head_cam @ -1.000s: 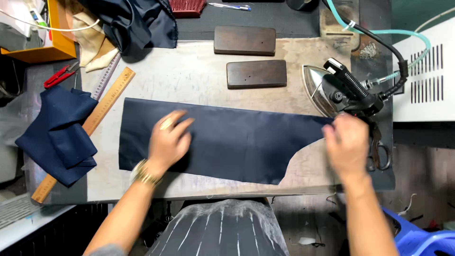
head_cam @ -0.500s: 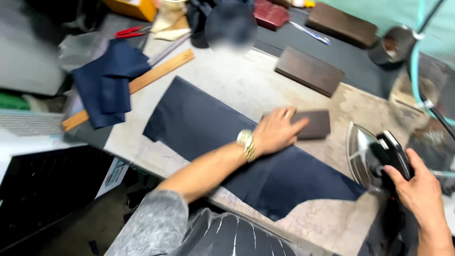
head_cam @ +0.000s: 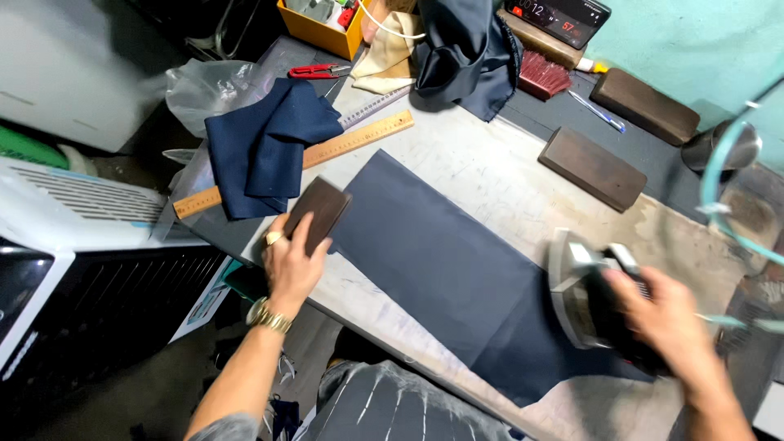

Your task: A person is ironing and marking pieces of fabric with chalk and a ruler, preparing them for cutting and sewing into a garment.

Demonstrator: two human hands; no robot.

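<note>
From the head view I see my left hand [head_cam: 290, 261] clamped on a dark wooden block [head_cam: 318, 214] at the near end of the navy cloth panel [head_cam: 445, 269] on the table [head_cam: 498, 175]. My right hand [head_cam: 665, 318], blurred, wraps the iron [head_cam: 584, 298] standing on the cloth's far end.

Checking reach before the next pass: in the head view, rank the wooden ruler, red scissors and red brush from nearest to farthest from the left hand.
From the left hand, which holds a dark wooden block:
1. Wooden ruler, just above the hand.
2. Red scissors, farther up, near the yellow box.
3. Red brush, far upper right.
</note>
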